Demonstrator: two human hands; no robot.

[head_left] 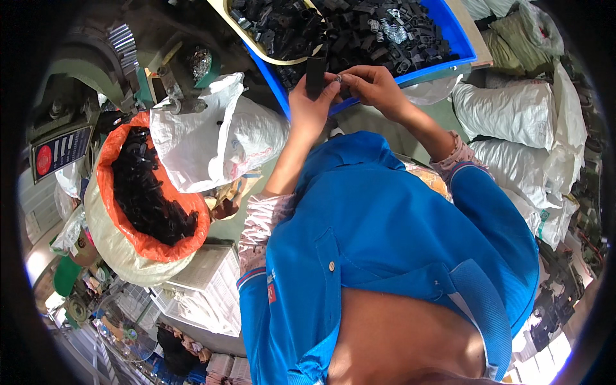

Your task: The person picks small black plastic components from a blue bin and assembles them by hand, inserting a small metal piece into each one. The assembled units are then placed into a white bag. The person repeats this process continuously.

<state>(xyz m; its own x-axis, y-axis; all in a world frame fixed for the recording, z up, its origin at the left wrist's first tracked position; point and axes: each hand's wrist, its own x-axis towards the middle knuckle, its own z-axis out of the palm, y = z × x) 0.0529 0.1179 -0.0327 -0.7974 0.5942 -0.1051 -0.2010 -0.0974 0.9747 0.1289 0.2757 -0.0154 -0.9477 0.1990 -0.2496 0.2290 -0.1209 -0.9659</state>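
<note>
My left hand (309, 110) is closed around a black rectangular plastic part (315, 76) that stands up out of the fingers. Close beside it, my right hand (377, 92) pinches with thumb and forefinger. A tiny shiny metal piece (339, 78) shows where the fingertips of both hands meet; its exact kind is too small to tell. Both hands are over the near edge of a blue tray (463, 35) full of small black plastic parts (420, 40). On those parts lies a heap of silvery springs (393, 30). A cream tray (280, 61) with more black pieces rests at the blue tray's left side.
To the left stand an open white woven sack (192, 144) and a bag with an orange liner (106, 186) holding black parts. A machine (96, 70) is at the far left. Stuffed white sacks (507, 115) are piled at the right. Below left is a white crate (205, 276).
</note>
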